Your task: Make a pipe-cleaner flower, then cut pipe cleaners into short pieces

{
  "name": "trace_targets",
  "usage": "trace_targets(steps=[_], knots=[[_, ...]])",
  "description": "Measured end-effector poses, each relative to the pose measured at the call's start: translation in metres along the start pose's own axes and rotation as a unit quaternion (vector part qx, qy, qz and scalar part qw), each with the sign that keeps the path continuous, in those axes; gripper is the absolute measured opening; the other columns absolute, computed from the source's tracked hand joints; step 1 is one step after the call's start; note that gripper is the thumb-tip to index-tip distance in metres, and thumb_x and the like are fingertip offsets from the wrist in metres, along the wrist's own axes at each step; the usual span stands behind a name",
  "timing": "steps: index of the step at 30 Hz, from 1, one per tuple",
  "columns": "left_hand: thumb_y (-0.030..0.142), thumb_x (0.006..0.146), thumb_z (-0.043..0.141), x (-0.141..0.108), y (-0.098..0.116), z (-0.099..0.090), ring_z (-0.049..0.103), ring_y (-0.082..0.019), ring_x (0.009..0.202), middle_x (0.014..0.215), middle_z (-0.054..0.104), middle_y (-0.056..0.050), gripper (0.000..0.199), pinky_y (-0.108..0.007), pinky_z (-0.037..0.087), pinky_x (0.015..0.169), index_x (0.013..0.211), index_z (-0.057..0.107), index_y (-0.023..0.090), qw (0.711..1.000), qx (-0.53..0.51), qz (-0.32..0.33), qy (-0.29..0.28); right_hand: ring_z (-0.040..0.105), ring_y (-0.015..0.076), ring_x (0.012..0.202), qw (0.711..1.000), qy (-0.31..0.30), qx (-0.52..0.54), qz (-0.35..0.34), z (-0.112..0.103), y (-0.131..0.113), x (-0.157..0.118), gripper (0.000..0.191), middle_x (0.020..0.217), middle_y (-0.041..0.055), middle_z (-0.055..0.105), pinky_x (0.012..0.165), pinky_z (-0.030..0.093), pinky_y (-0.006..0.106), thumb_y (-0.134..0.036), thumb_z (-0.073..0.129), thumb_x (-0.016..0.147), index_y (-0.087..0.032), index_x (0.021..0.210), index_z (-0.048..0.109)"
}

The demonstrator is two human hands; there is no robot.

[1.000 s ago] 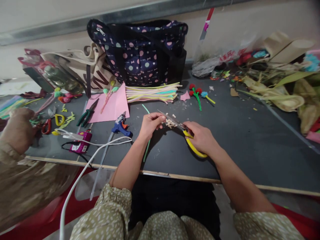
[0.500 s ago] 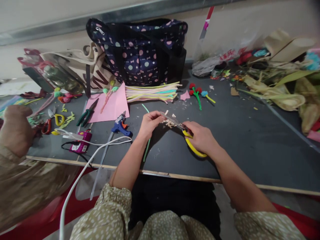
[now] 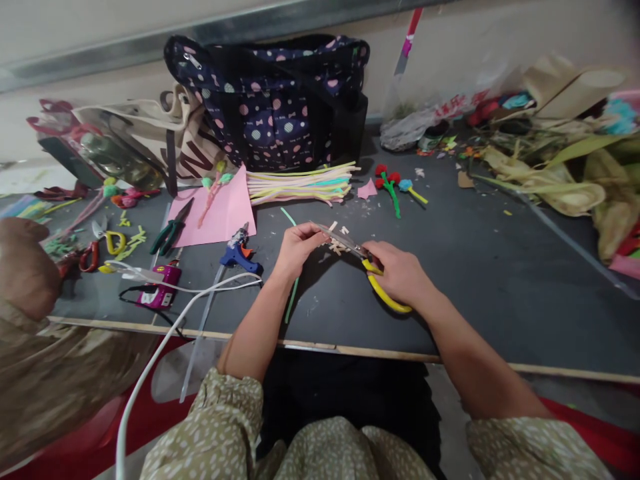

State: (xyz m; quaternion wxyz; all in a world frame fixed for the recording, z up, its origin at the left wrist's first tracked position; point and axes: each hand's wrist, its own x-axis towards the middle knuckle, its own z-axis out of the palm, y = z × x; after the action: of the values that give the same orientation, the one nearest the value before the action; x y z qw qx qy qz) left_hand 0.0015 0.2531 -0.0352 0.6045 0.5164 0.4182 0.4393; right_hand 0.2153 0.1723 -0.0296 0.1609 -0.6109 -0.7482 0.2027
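Observation:
My right hand [image 3: 400, 275] is closed round the yellow handles of a pair of scissors [image 3: 376, 287]. The blades reach left to the fingertips of my left hand [image 3: 299, 248], which are pinched together. What they pinch is too small and too covered to make out. Beneath the blades, short pale cut pieces [image 3: 337, 247] lie on the table. A light green pipe cleaner [image 3: 291, 300] shows above and below my left hand, its middle hidden by the hand.
Behind my hands lie a bundle of pipe cleaners [image 3: 300, 185], red pompom flowers [image 3: 387, 181] and pink paper [image 3: 225, 217]. A blue glue gun [image 3: 240, 253], green-handled pliers [image 3: 169, 233] and a white cable [image 3: 165, 333] are at left. Another person's hand [image 3: 27, 267] rests at the far left; corn husks [image 3: 555, 187] lie right.
The view has shifted a little, so the things on the table sit slightly further left. Both hands and the scissors keep almost the same pose.

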Motion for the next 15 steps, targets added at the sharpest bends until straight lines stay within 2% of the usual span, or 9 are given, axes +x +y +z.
trace_targets(steps=[9,15], knots=[[0.032,0.067,0.079,0.0036,-0.0070,-0.0014,0.042,-0.005,0.048,0.064,0.066,-0.002,0.019,-0.021,0.025,0.044,0.071,0.072,0.015,1.000,-0.012,-0.002,-0.005,0.055,0.0174,0.074,1.000,0.004,-0.006,-0.005,0.0002,-0.0010,0.0007,0.031,0.086,0.0028,0.061,0.059,0.030,0.026,-0.015,0.056,0.074,-0.022,0.105,0.058],[0.033,0.067,0.079,0.0036,-0.0072,-0.0005,0.039,-0.005,0.047,0.062,0.065,-0.002,0.020,-0.021,0.024,0.044,0.068,0.070,0.015,1.000,-0.010,0.001,-0.005,0.054,0.0168,0.073,1.000,-0.002,0.007,-0.003,-0.0005,-0.0012,0.0002,0.030,0.084,0.0022,0.060,0.059,0.030,0.025,-0.015,0.055,0.074,-0.022,0.103,0.056]])
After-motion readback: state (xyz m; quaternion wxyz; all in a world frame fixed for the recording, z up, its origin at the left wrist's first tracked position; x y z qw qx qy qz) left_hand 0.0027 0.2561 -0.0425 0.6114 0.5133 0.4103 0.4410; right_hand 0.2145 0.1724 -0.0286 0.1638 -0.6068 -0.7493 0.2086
